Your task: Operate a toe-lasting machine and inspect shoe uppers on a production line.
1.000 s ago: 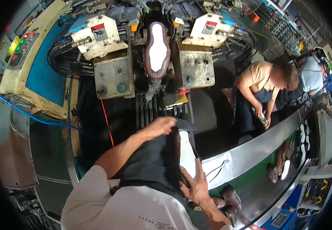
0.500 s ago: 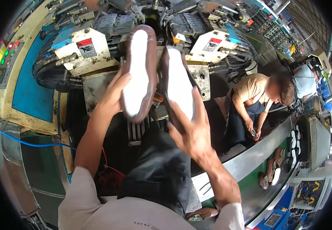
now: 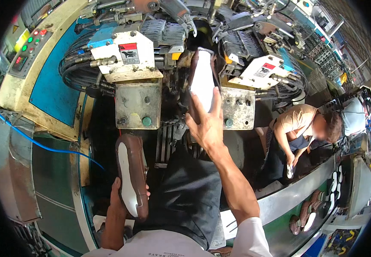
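Note:
My left hand (image 3: 116, 199) is closed around a brown shoe upper (image 3: 138, 165) with a white insole side, low beside my left thigh. Its toe points away from me, and most of the fingers are behind it. My right hand (image 3: 210, 130) grips the near end of a second brown shoe upper (image 3: 203, 75), its white underside up and fingers spread along it. The far end of this upper lies between the two halves of a machine (image 3: 136, 51) with metal clamps and pads. Whether it touches them, I cannot tell.
Metal plates (image 3: 136, 107) with buttons flank the gap in front of me. A control panel (image 3: 27, 51) and blue hose (image 3: 44, 145) are at left. To the right, another person (image 3: 299, 128) bends over something white beside a green conveyor (image 3: 275, 218) carrying several shoes (image 3: 307, 212).
My left hand has brought its upper down and left, away from the machine. My right hand has moved its upper forward into the gap. The view has shifted.

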Demonstrator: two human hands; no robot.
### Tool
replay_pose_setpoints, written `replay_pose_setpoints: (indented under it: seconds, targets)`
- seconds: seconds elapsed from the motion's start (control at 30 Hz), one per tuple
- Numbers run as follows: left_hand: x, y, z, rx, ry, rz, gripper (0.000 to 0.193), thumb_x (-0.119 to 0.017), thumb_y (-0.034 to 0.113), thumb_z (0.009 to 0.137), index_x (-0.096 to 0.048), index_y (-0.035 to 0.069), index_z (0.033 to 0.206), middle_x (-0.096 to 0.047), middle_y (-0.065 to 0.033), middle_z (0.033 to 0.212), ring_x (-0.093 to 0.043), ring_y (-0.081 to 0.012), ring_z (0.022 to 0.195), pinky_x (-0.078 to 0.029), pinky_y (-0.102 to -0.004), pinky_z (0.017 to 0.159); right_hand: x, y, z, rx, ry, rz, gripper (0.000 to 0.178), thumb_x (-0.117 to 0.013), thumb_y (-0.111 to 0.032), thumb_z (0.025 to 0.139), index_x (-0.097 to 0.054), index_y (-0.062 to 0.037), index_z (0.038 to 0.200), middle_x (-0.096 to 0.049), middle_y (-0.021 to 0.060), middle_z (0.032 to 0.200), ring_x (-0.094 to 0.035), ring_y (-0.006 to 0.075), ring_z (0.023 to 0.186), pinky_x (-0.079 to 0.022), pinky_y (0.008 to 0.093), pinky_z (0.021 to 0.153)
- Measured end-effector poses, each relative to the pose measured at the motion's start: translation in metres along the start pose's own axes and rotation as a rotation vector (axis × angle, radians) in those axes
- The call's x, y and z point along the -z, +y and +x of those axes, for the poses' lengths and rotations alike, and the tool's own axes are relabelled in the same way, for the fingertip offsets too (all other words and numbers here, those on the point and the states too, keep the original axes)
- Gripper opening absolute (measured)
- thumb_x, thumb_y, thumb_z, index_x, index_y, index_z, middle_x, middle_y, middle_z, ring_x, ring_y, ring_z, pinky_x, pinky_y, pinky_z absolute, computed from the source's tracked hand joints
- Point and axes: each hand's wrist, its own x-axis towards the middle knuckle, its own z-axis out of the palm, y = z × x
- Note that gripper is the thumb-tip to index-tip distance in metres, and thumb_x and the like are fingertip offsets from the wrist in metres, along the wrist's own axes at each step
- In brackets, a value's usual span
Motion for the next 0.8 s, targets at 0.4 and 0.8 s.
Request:
replay_pose_setpoints:
  seconds: [0.4, 0.8]
  targets:
    - [-0.004, -0.034, 0.006, 0.121, 0.092, 0.023, 0.074, -0.053, 0.057, 0.109, -0.048, 0.000, 0.155, -0.072, -0.0263, 0.128, -0.077, -0.0431, 0.106, -0.066, -0.0583, 0.094, 0.006, 0.004, 0.007, 0.261, -0.007, -0.271, 0.073, -0.082, -0.032, 0.093, -0.054, -0.0161, 0.158, -0.040, 0.0258, 0.166, -0.031, 0.0541, 0.157, -0.047, 0.0619, 0.118]
    - [-0.017, -0.061, 0.100, 0.170, 0.116, 0.169, 0.077, -0.044, 0.061, 0.110, -0.050, -0.002, 0.154, -0.071, -0.0239, 0.131, -0.077, -0.0393, 0.107, -0.064, -0.0538, 0.096, -0.008, 0.028, 0.135, 0.219, -0.061, -0.252, 0.076, -0.085, -0.030, 0.091, -0.053, -0.0167, 0.158, -0.044, 0.0250, 0.167, -0.036, 0.0598, 0.154, -0.061, 0.0622, 0.106]
